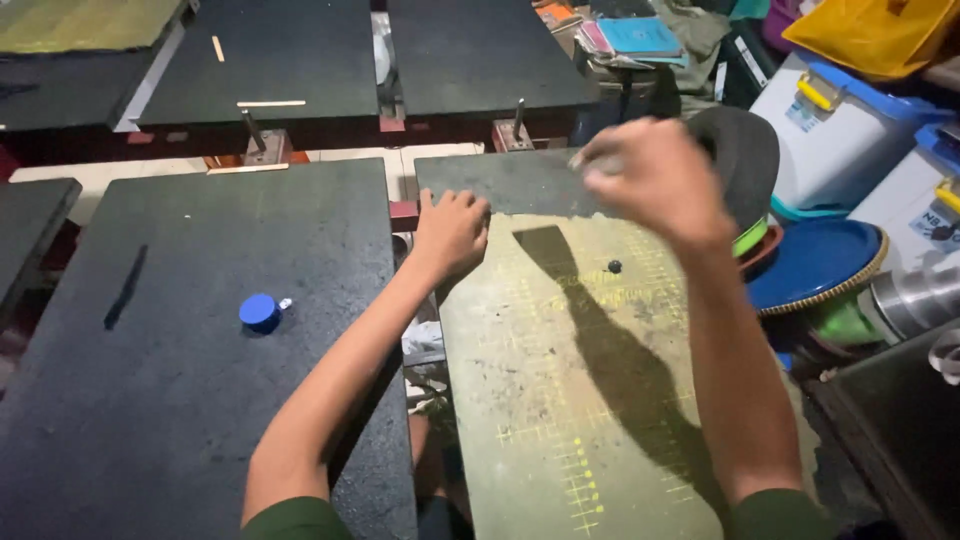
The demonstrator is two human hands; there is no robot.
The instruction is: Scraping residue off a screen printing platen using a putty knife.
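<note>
Left hand (452, 230) rests curled on the rough olive board (570, 400); raised right hand (655, 180), blurred, fingers' state unclear; round blue cap (260, 311) nearby.

Two hands, the left (452, 232) and the right (655, 180), seven dark boards (210, 380), one blue cap (259, 311), one blue plate (812, 262), two white bins (835, 135).

dark board (150, 400): blue cap (259, 310). yellowed board (570, 400): small black dot (614, 266).
</note>
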